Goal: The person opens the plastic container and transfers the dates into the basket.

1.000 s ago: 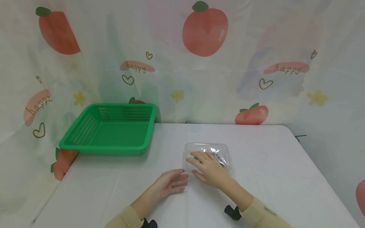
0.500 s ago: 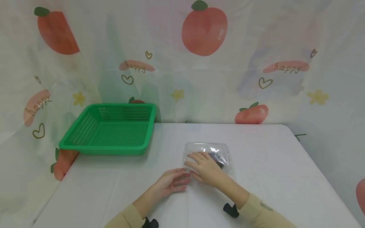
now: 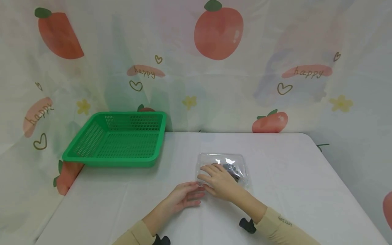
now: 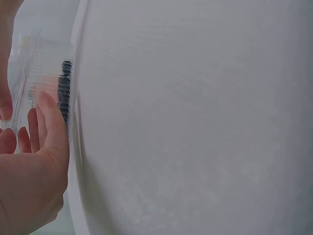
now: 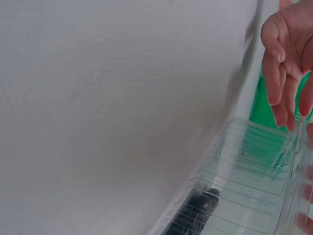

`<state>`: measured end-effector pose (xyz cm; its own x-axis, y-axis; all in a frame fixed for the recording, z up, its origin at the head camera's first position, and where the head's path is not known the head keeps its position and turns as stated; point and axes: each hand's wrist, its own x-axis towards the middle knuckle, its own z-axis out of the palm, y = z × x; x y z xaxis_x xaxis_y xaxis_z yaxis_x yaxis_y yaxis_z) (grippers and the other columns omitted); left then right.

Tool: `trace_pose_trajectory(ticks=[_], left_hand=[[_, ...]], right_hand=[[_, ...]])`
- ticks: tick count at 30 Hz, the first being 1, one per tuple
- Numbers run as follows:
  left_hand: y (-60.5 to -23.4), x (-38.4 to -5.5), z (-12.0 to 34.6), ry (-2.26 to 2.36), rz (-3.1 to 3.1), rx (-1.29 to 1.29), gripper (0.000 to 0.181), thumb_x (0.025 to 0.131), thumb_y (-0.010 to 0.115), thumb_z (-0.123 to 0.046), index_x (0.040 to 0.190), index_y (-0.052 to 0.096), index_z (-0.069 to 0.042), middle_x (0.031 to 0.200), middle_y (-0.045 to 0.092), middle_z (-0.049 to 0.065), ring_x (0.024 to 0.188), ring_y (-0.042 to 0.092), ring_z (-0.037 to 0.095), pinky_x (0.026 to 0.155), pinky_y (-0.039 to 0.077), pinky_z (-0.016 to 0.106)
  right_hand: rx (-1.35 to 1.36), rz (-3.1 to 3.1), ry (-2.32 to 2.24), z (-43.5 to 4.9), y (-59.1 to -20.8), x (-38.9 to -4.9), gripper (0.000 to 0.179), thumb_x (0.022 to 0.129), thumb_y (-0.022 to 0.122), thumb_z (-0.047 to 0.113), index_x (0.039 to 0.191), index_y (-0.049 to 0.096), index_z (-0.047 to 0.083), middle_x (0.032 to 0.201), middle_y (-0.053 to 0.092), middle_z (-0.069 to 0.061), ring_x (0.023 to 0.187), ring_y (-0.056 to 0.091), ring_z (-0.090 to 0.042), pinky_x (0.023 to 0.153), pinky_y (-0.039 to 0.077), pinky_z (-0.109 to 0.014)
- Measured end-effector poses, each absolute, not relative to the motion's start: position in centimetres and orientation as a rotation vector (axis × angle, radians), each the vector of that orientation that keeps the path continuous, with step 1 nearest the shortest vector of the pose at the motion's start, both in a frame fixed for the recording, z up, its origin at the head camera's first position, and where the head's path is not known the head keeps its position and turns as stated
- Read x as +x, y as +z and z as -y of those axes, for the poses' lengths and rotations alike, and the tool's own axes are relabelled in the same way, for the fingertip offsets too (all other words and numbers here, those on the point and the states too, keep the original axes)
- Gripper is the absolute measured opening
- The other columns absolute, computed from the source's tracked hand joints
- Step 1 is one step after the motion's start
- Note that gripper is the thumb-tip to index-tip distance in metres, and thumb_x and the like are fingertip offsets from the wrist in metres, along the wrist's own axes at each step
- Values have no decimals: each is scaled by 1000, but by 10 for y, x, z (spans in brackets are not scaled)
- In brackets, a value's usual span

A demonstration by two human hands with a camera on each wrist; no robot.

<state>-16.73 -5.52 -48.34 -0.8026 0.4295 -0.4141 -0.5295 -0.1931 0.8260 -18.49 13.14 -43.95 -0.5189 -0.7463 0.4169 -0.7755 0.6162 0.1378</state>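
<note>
A clear plastic clamshell box (image 3: pixel 211 157) lies on the table, with dark bluish pieces (image 3: pixel 233 172) inside, toward its right side. My right hand (image 3: pixel 222 183) rests over the left part of the lid with fingers spread, its thumb at the near edge. Beside the box's near left corner is my left hand (image 3: pixel 183 198), palm turned inward and fingers loosely straight, fingertips right at the rim. In the left wrist view, the left thumb overlaps the ribbed side of the box (image 4: pixel 46 73). The right wrist view shows the dark contents (image 5: pixel 193 213) through the ribbed wall.
An empty green plastic basket (image 3: pixel 122 160) with perforated sides stands at the table's back left. White cloth covers the table (image 3: pixel 291 177). A curtain (image 3: pixel 232 85) printed with fruit and hearts hangs behind. Black wrist mounts (image 3: pixel 247 225) sit under the sleeves.
My right hand has shifted slightly left and toward me over the lid, exposing more of the dark pieces. My left hand has edged a little right, closer to the box corner.
</note>
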Motion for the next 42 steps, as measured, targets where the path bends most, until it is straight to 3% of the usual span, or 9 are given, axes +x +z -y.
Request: trace_pose_trajectory(ticks=[25, 42], left_hand=[[-485, -172, 52, 2009, -1643, -60, 35, 90, 58, -19, 117, 56, 4, 109, 64, 14, 98, 63, 25, 77, 52, 37], [-483, -169, 46, 2057, -1762, -17, 29, 92, 54, -10, 111, 58, 12, 102, 65, 20, 90, 66, 27, 68, 54, 33]], right_hand=[[1283, 2318, 3, -129, -438, -191, 18, 77, 70, 27, 94, 64, 21, 100, 61, -3, 99, 57, -21, 89, 43, -37], [1288, 2325, -62, -128, -436, -191, 20, 77, 70, 34, 94, 65, 23, 100, 61, -2, 98, 57, -20, 89, 43, -36]])
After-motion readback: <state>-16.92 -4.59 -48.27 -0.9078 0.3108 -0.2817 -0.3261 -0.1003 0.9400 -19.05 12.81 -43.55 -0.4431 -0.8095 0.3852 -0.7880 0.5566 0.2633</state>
